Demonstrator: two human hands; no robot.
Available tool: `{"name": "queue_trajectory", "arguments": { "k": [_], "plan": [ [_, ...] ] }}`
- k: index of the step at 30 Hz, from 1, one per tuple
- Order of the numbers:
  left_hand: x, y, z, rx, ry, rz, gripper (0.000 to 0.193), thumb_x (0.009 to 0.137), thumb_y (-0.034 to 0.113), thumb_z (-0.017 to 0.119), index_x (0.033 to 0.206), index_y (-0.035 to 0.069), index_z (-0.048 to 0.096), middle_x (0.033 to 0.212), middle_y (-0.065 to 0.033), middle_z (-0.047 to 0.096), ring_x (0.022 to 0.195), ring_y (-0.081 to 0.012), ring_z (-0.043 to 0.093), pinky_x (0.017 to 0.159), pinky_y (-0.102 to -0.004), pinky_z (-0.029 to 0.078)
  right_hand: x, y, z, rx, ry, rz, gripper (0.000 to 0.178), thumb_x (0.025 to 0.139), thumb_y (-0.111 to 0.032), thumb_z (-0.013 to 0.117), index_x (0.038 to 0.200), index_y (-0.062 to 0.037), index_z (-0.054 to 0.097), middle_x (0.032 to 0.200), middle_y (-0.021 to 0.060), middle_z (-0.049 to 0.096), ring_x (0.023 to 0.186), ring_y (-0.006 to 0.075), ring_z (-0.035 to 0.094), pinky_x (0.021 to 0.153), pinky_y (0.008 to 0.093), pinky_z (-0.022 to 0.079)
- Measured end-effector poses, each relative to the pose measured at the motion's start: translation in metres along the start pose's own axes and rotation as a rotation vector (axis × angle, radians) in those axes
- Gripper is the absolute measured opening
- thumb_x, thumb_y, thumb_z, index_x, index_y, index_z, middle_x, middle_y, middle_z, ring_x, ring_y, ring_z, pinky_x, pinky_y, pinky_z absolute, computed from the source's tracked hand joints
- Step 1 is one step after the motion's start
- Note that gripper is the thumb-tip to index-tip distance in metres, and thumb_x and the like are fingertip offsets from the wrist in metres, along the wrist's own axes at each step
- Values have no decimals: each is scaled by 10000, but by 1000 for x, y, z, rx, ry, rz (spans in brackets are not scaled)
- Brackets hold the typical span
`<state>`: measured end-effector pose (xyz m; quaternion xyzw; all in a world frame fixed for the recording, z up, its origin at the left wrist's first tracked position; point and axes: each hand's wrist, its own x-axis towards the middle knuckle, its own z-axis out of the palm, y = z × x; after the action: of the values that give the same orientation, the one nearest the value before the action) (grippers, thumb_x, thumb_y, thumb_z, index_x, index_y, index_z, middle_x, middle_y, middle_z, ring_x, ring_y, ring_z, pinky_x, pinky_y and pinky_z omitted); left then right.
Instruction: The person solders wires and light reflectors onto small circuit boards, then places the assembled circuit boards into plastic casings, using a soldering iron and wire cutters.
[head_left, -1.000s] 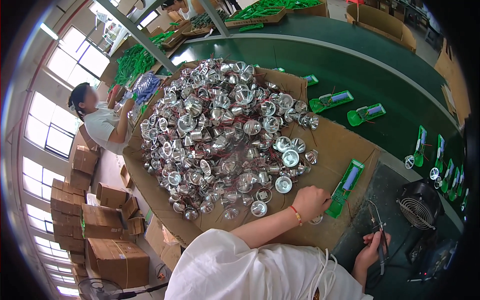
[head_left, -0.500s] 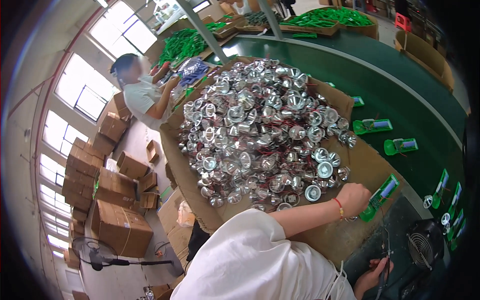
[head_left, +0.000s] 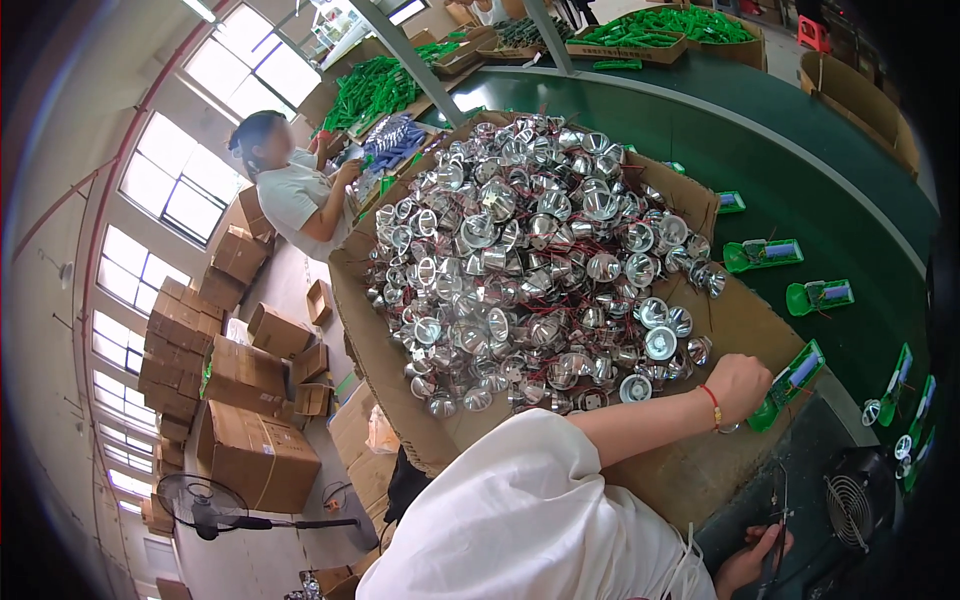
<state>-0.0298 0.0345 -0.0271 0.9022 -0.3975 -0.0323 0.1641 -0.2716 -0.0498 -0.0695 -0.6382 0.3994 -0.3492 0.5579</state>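
My left hand [head_left: 742, 388], a red band on its wrist, is closed with its fingers turned down beside a green plastic housing [head_left: 797, 375]. What the fingers pinch is hidden under the hand. The housing carries a bluish-white cylinder and a small circuit board. A sliver of a shiny reflector [head_left: 728, 428] shows below the hand. Lower right, my right hand [head_left: 752, 560] grips a thin soldering iron [head_left: 779, 535], its slender metal end pointing up toward the housing. Left of my left hand, a large cardboard box [head_left: 445, 440] holds heaped silver lamp reflectors [head_left: 530, 270] with red wires.
More green housings [head_left: 820, 296] lie along the dark green conveyor [head_left: 700, 110] on the right. A small black fan [head_left: 850, 510] stands near my right hand. Another person [head_left: 295, 190] works at far left, near piled green parts [head_left: 375, 90]. Cartons [head_left: 260, 450] and a standing fan [head_left: 205, 505] are at left.
The whole view has shifted slightly, so things appear a little farther right. My left hand stays by the same housing, and my right hand keeps the soldering iron.
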Motion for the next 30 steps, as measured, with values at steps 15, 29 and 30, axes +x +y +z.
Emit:
{"name": "queue_trajectory", "arguments": {
  "k": [15,29,30],
  "plan": [
    [81,30,12,122,-6,217,63,656,115,584,645,99,644,671,-95,627,662,-236,629,555,-326,479,-3,3,-3,-40,-90,16,233,884,-255,478,902,-24,450,652,51,482,614,127,459,604,260,359],
    [189,70,70,161,-33,269,139,757,156,541,745,137,679,752,-51,654,730,-210,640,577,-298,483,-3,9,-8,-143,-73,65,229,854,-245,480,867,-18,455,638,65,500,591,140,471,585,264,376],
    [193,74,73,158,-44,269,146,766,169,537,762,137,679,774,-50,656,735,-212,641,584,-298,483,-4,11,-7,-68,-23,84,236,847,-251,490,875,-19,456,629,65,500,574,140,474,573,260,381]
  ]
}}
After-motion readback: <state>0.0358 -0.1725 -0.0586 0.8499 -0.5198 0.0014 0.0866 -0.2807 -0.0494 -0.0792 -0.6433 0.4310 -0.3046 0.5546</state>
